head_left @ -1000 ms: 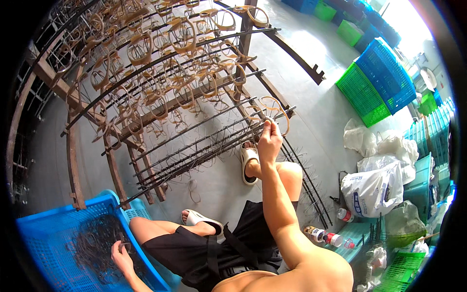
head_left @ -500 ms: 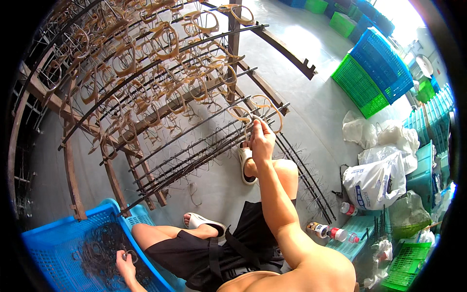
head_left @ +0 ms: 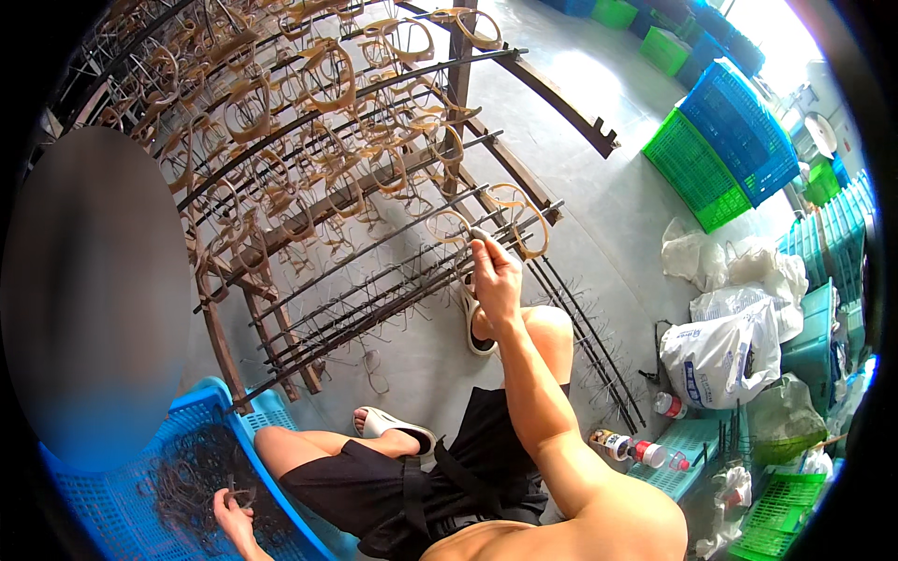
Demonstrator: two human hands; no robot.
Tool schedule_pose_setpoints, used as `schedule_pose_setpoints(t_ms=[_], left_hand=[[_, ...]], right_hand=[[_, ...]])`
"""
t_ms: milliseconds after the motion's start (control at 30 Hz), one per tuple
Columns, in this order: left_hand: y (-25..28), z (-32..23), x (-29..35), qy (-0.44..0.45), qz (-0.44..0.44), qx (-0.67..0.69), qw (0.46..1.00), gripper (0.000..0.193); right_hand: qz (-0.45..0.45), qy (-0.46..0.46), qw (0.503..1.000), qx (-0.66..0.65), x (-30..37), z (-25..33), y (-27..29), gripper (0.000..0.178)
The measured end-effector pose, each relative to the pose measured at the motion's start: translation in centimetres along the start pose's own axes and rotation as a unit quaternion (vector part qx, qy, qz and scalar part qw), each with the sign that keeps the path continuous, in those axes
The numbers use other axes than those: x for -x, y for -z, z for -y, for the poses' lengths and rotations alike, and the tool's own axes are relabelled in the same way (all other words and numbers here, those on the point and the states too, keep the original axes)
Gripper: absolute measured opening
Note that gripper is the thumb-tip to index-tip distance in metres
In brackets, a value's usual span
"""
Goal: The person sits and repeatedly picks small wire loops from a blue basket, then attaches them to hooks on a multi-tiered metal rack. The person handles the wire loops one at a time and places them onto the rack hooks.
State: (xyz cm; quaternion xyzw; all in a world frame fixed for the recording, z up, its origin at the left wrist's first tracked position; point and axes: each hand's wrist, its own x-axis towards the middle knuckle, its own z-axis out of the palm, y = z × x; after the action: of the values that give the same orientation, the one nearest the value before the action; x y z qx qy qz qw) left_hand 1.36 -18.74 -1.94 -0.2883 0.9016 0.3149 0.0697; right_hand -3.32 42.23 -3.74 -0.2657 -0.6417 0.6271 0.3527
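Note:
My right hand (head_left: 496, 276) reaches forward to the near end of the rack, thumb and fingers pinched on a tan frame (head_left: 531, 234) shaped like eyeglasses. Its two rounded rims stand out on either side of my fingertips, by the ends of thin dark rods (head_left: 402, 245). At the lower left, my left hand (head_left: 234, 520) is inside a blue basket (head_left: 313, 528), over a tangle of thin dark loops (head_left: 192, 467). Its fingers are curled, with a dark loop at the fingertips; how firmly it is held is hard to see.
A brown metal rack (head_left: 458, 75) carries rows of similar tan frames. A blurred patch hides its left end. Stacked blue and green crates (head_left: 716, 140), white plastic bags (head_left: 720, 355) and bottles (head_left: 645, 451) stand or lie to the right. Wire-hooked rods (head_left: 589, 341) extend near my knee.
My right hand has shifted slightly left and down, still at the tan frame. My left hand has moved a little left in the basket. A blurred patch now covers the left side.

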Motion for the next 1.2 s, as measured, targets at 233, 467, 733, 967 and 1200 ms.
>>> schedule_pose_setpoints(t_ms=[233,467,733,967,1200], left_hand=[[-0.2,3.9,-3.0,-0.095,-0.058,0.022,0.993,0.018],[-2.5,5.1,-1.9,-0.202,-0.208,-0.092,0.953,0.049],[-3.6,9.9,-2.0,-0.196,-0.240,-0.179,0.934,0.034],[-1.0,9.6,-2.3,-0.129,-0.281,0.033,0.951,0.018],[0.6,2.0,3.1,-0.190,-0.300,0.312,0.881,0.016]], right_hand=[[0.001,0.003,0.999,0.047,-0.5,0.3,0.5,0.021],[-0.048,0.031,0.994,0.093,-0.9,-0.1,0.9,0.018],[0.008,-0.054,0.998,-0.040,-0.9,2.5,0.3,0.017],[-0.208,0.339,0.846,0.355,6.3,4.6,-3.6,0.030],[0.578,-0.012,0.815,0.047,24.9,7.2,-17.3,0.022]])
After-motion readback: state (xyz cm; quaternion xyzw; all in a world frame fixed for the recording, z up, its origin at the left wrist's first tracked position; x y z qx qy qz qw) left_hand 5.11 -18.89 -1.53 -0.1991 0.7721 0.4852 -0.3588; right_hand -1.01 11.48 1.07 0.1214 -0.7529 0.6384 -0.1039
